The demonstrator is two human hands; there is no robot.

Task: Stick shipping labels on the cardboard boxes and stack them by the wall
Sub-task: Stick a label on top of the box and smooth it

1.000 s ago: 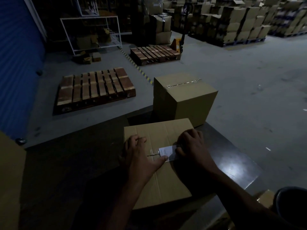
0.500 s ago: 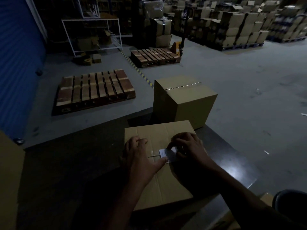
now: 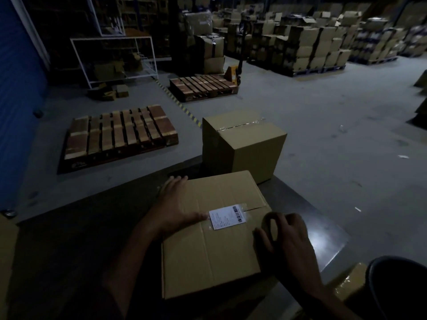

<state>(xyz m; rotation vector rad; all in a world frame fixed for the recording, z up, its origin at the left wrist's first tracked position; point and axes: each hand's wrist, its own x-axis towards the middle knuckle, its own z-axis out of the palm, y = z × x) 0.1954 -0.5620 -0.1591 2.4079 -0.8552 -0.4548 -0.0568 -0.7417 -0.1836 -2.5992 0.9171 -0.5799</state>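
My left hand (image 3: pixel 172 210) lies flat on the cardboard box (image 3: pixel 215 245) on the tabletop (image 3: pixel 76 239), thumb beside the shipping label (image 3: pixel 227 217); my right hand (image 3: pixel 285 241) grips what looks like a tape roll (image 3: pixel 269 226).

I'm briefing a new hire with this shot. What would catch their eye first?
Probably the white shipping label, the brightest thing in the dim scene, stuck on top of the near cardboard box on the dark table. The left hand rests flat on that box beside the label, while the right hand grips a tape roll at the box's right edge. A second, taped box stands just behind.
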